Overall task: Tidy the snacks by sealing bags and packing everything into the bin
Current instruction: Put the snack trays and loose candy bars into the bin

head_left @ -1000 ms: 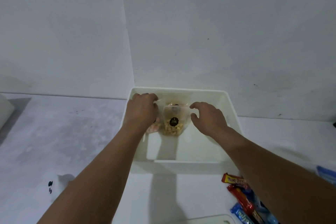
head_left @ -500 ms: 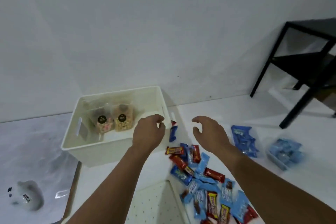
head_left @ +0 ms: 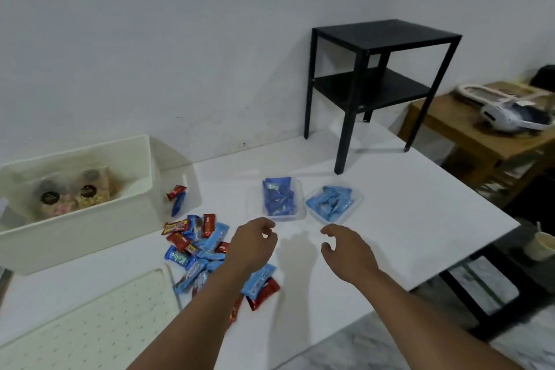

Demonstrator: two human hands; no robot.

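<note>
Both hands hang above the white worktop (head_left: pixel 405 219) with loosely curled fingers, each grip holding nothing. The left hand (head_left: pixel 253 245) hovers over the right edge of a pile of red and blue snack bars (head_left: pixel 198 245). The right hand (head_left: pixel 348 252) is over bare worktop. Just beyond the fingertips lie two clear bags of blue sweets: one (head_left: pixel 277 197) ahead of the left hand, the other (head_left: pixel 332 203) ahead of the right. Well to the left stands the white bin (head_left: pixel 90 228), with two clear bags of snacks (head_left: pixel 75 197) inside. Two more bars (head_left: pixel 177 198) lie just beside its right wall.
</note>
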